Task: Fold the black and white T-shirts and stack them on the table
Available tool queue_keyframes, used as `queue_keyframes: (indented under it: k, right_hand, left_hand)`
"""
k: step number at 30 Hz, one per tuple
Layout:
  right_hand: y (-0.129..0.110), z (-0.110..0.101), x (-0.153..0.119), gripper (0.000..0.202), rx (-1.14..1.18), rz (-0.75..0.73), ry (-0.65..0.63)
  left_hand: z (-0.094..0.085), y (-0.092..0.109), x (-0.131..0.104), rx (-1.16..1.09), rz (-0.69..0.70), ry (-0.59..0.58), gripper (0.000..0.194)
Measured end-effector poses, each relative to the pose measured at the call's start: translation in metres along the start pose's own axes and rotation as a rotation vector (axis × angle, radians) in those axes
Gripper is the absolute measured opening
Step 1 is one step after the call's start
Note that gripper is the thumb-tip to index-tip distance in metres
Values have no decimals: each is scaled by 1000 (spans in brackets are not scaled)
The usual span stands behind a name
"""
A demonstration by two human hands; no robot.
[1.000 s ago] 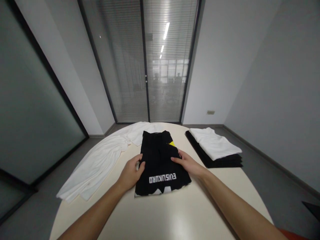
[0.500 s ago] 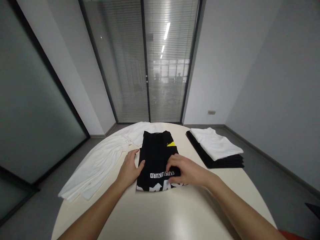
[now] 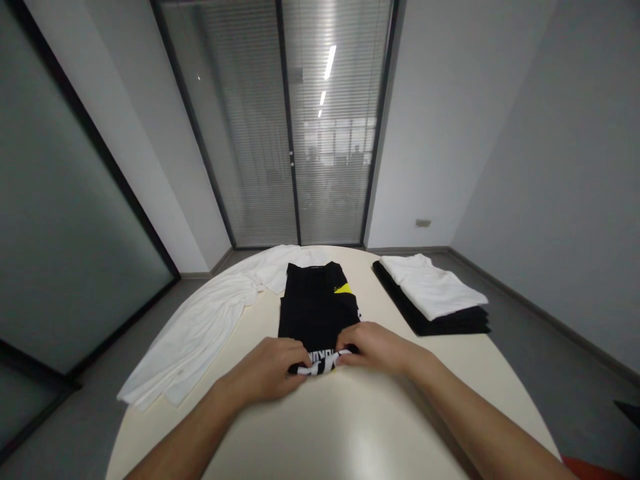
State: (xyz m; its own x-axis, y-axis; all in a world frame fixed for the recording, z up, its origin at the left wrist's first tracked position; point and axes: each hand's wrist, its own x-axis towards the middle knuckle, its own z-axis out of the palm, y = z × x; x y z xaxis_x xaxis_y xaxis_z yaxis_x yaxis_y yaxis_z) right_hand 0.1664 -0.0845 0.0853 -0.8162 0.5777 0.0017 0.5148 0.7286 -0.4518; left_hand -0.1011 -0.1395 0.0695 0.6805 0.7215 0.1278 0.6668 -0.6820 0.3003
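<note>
A black T-shirt with white lettering and a yellow patch lies folded in a narrow strip on the table. My left hand is closed on the left side of its near edge. At the right of that same edge, my right hand pinches the cloth. Between the two hands the printed black-and-white edge is bunched and slightly lifted. The fingertips are partly hidden by the fabric.
A white garment is spread along the table's left side. On the right sits a stack of folded black clothes with a folded white garment on top. Beyond the table is a glass partition with blinds.
My left hand has moved from the shirt's left side to its near edge and closed on it. My right hand stays at the near right; the edge is now gathered up.
</note>
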Motion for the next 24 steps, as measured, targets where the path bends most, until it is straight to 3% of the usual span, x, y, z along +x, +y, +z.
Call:
queue_keyframes:
  k: [3,8,10,11,13,15,17,19,20,24]
  right_hand:
    - [-9,4,0,19,127,32,-139]
    - [-38,17,-6,39,395,106,-610]
    - [-46,16,-10,43,515,138,-741]
    - [-47,13,-12,42,582,156,-753]
    - [-41,3,-16,41,688,202,-640]
    - [-27,-9,-18,42,651,286,-361]
    - [-7,-18,-19,42,415,377,-55]
    - [13,-22,-19,43,138,462,183]
    - [20,-22,-19,44,78,499,214]
    - [31,-16,-17,47,215,581,39]
  left_hand:
    - [-5,1,-5,-206,-108,-142,14]
    - [-6,20,-13,-689,-271,-644,29]
    - [-7,25,-11,-837,-246,-707,30]
    - [-8,25,-9,-879,-235,-642,30]
    - [-10,18,-4,-835,-251,-324,30]
    - [-10,5,0,-605,-335,81,30]
    - [-8,-12,1,-327,-435,345,28]
    - [-4,-26,0,-215,-521,414,30]
    - [-2,-32,0,-211,-551,412,32]
    - [6,-37,-2,-281,-592,314,39]
